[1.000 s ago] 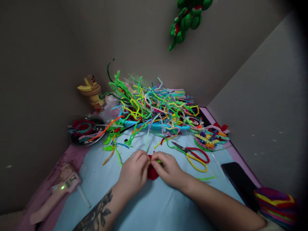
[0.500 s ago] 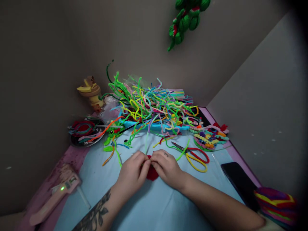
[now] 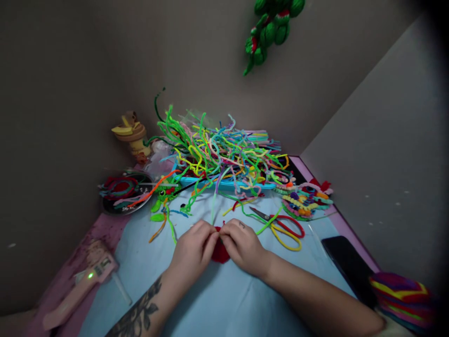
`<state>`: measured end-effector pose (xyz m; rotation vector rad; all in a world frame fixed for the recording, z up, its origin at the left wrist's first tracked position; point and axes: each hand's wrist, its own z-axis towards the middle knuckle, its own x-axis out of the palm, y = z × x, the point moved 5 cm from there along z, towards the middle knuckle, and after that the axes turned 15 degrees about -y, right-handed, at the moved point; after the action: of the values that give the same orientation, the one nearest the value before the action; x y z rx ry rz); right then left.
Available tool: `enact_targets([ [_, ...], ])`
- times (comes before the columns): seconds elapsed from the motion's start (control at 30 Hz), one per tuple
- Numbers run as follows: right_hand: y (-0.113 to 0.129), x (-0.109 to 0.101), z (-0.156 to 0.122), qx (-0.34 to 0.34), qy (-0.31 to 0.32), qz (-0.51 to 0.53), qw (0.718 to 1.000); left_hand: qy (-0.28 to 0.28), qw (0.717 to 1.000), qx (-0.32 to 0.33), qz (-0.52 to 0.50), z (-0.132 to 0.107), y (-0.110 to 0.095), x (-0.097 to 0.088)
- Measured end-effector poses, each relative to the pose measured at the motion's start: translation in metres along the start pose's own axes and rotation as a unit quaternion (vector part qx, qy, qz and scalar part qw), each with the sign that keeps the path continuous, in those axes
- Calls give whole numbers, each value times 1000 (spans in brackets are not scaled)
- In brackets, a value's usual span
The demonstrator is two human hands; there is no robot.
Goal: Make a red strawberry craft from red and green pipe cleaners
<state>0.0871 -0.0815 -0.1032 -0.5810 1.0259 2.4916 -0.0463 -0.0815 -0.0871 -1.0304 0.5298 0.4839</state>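
Close together at the middle of the cloth, my left hand [image 3: 194,245] and my right hand [image 3: 245,245] pinch a red piece [image 3: 220,252] between thumbs and fingertips. It looks flat and rounded, perhaps wound pipe cleaner; my fingers cover its upper part. To the right of my right hand lie scissors [image 3: 286,234] with one red and one yellow handle. A bright green pipe cleaner [image 3: 268,224] crosses them near the pivot. Beyond my fingertips a pale green pipe cleaner [image 3: 213,208] runs up toward the pile.
A heap of coloured pipe cleaners [image 3: 217,150] overflows a blue tray [image 3: 242,186] at the back. On the left are a glue gun [image 3: 94,276] with a green light and a dark round dish [image 3: 143,201]. A black phone [image 3: 347,267] and finished-looking woven pieces [image 3: 305,201] lie right.
The top end of the bright green pipe cleaner by the scissors has swung to the right. Both hands stay almost in place, with the red piece slightly shifted between them.
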Motion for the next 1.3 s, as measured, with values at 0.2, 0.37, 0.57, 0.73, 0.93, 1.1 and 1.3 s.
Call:
enact_targets([
  [0.2, -1, 1, 1, 8, -3, -16, 1000, -6, 1000, 21, 15, -1, -1, -2],
  [0.37, -2, 0, 1, 24, -9, -23, 999, -12, 998, 46, 34, -3, -3, 0],
  [0.57, 3, -1, 3, 9, -17, -15, 1000, -7, 999, 23, 22, -2, -3, -1],
  [0.73, 5, -1, 1, -9, -26, -13, 1000, 0, 1000, -8, 1, -1, -1, 0],
  [0.93, 6, -2, 2, -24, -18, -19, 999, 7, 1000, -22, -20, -1, 0, 2],
  [1.1, 8, -3, 3, -34, -12, -30, 999, 6, 999, -29, -34, 0, -1, 1],
  [1.3, 7, -3, 2, -20, -18, -33, 999, 4, 1000, -15, -13, -2, -2, 3],
])
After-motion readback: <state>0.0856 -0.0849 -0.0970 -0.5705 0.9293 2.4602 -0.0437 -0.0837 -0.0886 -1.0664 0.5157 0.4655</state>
